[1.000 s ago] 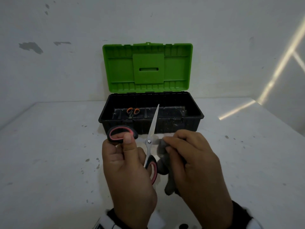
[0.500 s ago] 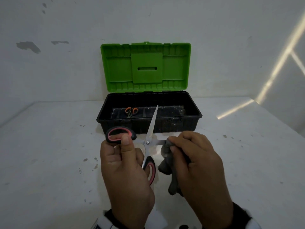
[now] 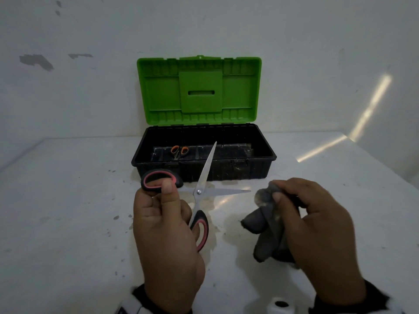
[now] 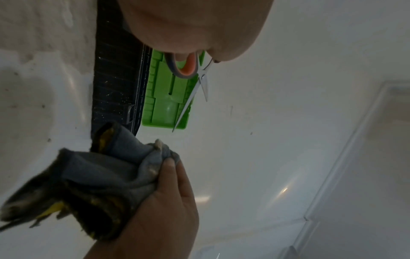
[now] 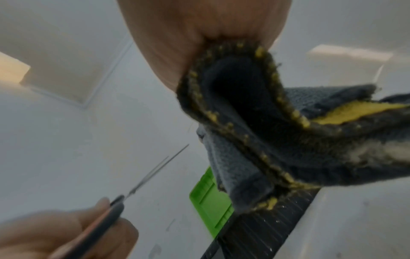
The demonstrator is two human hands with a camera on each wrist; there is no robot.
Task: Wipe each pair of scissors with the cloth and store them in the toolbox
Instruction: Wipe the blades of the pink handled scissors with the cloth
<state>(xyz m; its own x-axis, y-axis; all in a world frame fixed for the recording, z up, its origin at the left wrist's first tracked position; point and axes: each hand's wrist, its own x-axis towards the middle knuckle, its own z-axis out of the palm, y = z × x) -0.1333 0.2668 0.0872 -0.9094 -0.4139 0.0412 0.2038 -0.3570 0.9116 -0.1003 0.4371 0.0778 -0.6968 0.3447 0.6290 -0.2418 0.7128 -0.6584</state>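
1. a black plastic toolbox (image 3: 226, 171) stands on the white table (image 3: 68, 223) against the wall, its green ribbed lid (image 3: 199, 91) swung up and standing open.
2. inside the box, toward its left end, lies a small pair of orange-handled scissors (image 3: 179, 151); nothing else shows clearly on the dark floor of the box.
3. the left hand (image 3: 165, 236) grips a large pair of steel scissors with black and pink handles (image 3: 199, 191) in front of the box, above the table, thumb pressed on the upper handle loop and fingers curled round the handles.
4. the blades are spread wide, one pointing up over the box's front wall, the other pointing right.
5. the right hand (image 3: 317, 232) holds a bunched grey cloth with yellow stitching (image 3: 267, 223), thumb and fingers pinching its top fold.
6. the cloth is just beside the right-pointing blade tip, not touching it.
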